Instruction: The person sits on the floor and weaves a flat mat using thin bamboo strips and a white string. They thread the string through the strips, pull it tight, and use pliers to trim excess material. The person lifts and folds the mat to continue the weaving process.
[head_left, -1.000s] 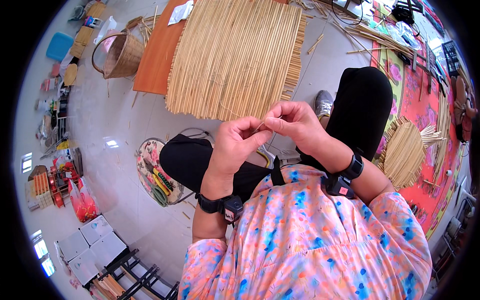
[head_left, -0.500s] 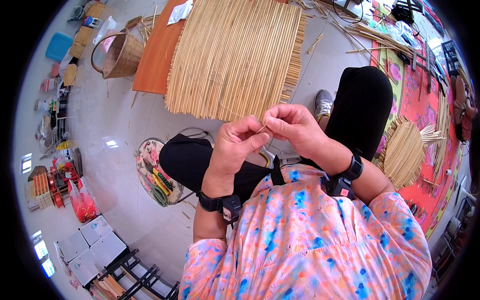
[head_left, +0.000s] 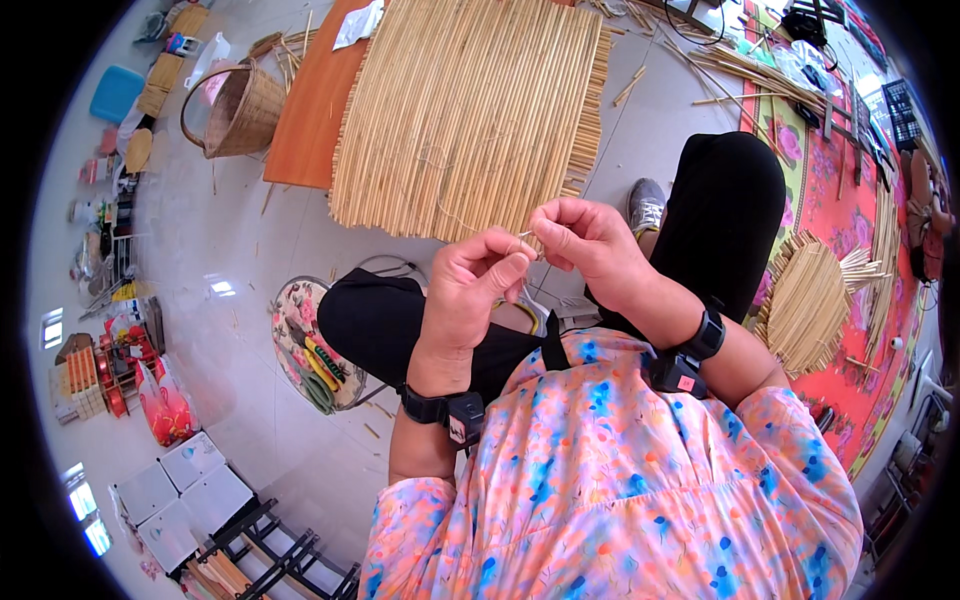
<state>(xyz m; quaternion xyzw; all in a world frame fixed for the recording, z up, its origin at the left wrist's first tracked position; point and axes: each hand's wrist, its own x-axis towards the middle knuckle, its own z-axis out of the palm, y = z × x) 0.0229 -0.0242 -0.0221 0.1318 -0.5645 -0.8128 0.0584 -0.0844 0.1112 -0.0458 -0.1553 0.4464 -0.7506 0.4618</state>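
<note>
- two bare hands meet in front of the lap: the left hand pinches a thin pale thread between thumb and forefinger, and the right hand pinches it too, their fingertips close together.
- black wrist devices: two, one on each forearm.
- one stick mat lies just beyond the hands, its near edge uneven and jutting past the table's edge; its sticks are too many to count, and a fine strand curves across it.
- one round floral stool beside the left knee carries yellow- and green-handled tools, too bunched to count.
- pale floor gives wide room left of the stool, and a narrower strip between mat and right leg.
- one orange-brown table bears the mat and shows along its left side.
- to the right, one round stick piece on a red floral sheet.
- farther left, one wicker basket with one hoop handle, then one blue tub.
</note>
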